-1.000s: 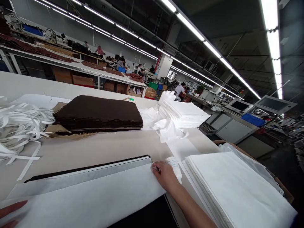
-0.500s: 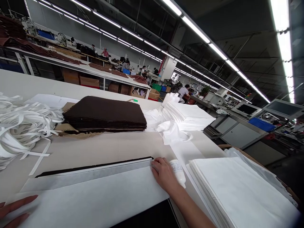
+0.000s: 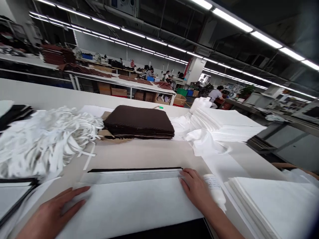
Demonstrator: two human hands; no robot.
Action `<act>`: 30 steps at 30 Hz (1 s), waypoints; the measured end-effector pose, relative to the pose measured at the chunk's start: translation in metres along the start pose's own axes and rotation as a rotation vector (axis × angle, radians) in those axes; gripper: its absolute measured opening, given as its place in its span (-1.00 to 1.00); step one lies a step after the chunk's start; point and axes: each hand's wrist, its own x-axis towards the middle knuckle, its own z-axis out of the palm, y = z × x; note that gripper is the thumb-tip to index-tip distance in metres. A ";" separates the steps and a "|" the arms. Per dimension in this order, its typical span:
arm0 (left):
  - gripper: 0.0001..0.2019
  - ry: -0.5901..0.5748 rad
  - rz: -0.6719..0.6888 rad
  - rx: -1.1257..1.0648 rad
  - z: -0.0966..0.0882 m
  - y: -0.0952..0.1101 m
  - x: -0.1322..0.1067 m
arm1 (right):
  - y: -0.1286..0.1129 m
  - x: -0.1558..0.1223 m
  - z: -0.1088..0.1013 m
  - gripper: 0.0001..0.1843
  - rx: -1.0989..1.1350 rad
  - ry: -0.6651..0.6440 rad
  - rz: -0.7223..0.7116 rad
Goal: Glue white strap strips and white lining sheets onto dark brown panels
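A white sheet [image 3: 134, 199] lies in front of me over a black piece [image 3: 174, 230] that shows below it. Past its far edge show a greyish-white strip and a thin black edge [image 3: 139, 169]. My left hand [image 3: 54, 209] rests at the sheet's left side, slightly blurred, with thumb and forefinger stretched apart. At the far right corner, my right hand [image 3: 196, 191] has its fingers bent over the sheet's edge and its thumb on top. Just right of that hand lies a white bottle [image 3: 214, 189] with handwriting on it.
A tangle of white strips [image 3: 54, 136] lies at left, above black-and-white pieces [image 3: 15, 196]. A dark brown stack [image 3: 142, 119] sits behind. White stacks stand at back right [image 3: 226, 121] and near right [image 3: 279, 199]. Other people work far off.
The view has swung left, so everything sits further right in it. My left hand has come further into view along the sheet's left side. My right hand stays at the far corner.
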 end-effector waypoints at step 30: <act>-0.52 -0.145 0.002 0.208 -0.042 0.059 0.008 | 0.012 -0.003 0.026 -0.63 0.106 -0.072 -0.097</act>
